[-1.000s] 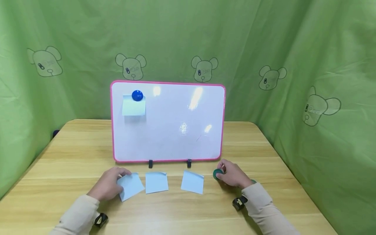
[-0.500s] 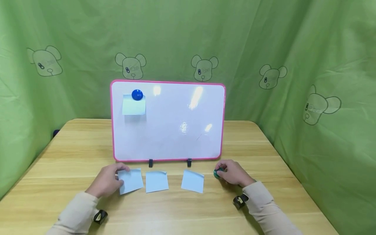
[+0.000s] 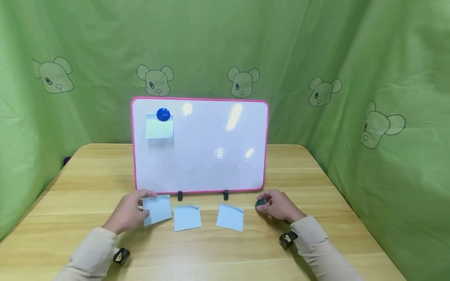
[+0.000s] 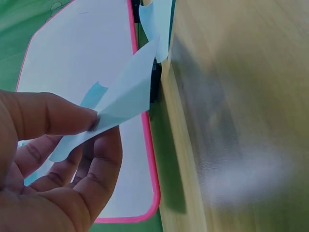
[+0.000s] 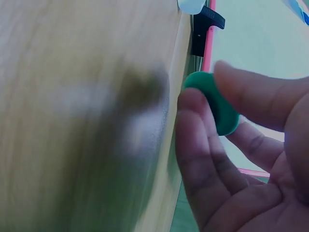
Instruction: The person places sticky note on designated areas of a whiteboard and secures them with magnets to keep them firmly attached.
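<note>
My left hand (image 3: 128,210) pinches a pale blue sticky note (image 3: 158,210) by its left side. In the left wrist view the thumb lies on one face of the held note (image 4: 128,89) and the fingers are behind it, with the paper tilted off the table. On the right, my right hand (image 3: 279,206) holds a round green magnet (image 3: 259,203) between thumb and fingers. The right wrist view has this green magnet (image 5: 227,113) close up, its disc turned partly edge-on.
A pink-framed whiteboard (image 3: 200,156) stands on black feet (image 3: 226,195). A blue magnet (image 3: 163,114) pins a note (image 3: 159,128) at its upper left. Two more sticky notes, one nearer the left (image 3: 187,218) and one farther right (image 3: 230,217), lie on the wooden table (image 3: 211,253). Green cloth (image 3: 211,39) hangs around.
My left hand has lifted the sticky note and moved it forward toward the whiteboard, straightening it. The right hand has stayed nearly in place, turning the green magnet in its fingers.
</note>
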Motion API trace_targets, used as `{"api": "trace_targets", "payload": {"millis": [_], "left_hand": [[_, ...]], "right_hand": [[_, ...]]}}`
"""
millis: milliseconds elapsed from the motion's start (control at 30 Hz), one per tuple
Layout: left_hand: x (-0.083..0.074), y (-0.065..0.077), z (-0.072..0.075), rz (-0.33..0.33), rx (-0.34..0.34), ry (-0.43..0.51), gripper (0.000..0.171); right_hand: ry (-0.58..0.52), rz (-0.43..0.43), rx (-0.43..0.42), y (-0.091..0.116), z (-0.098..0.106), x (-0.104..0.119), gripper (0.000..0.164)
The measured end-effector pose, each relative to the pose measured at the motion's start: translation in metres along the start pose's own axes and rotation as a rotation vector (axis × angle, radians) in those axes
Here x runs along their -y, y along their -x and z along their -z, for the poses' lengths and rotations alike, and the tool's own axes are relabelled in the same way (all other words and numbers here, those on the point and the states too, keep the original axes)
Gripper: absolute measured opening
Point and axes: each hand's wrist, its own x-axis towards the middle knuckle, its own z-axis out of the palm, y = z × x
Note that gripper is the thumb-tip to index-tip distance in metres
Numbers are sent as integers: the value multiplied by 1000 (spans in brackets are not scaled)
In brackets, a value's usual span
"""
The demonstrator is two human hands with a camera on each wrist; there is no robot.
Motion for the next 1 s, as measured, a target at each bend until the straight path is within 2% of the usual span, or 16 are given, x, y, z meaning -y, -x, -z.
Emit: {"api": "trace_targets", "payload": {"millis": [233, 467, 667, 1000], "left_hand": [[-4, -3, 2, -23, -12, 1, 42], [-6, -8, 3, -83, -40, 6, 33], [-12, -10, 3, -75, -31, 55, 26], [-19, -16, 7, -73, -40, 26, 29]], "right_hand": [[63, 69, -53, -1, 3, 1, 15], [48, 110, -61, -5, 4, 2, 16], [22, 126, -56, -7, 5, 5, 17], [-24, 145, -82, -10, 8, 16, 13]]}}
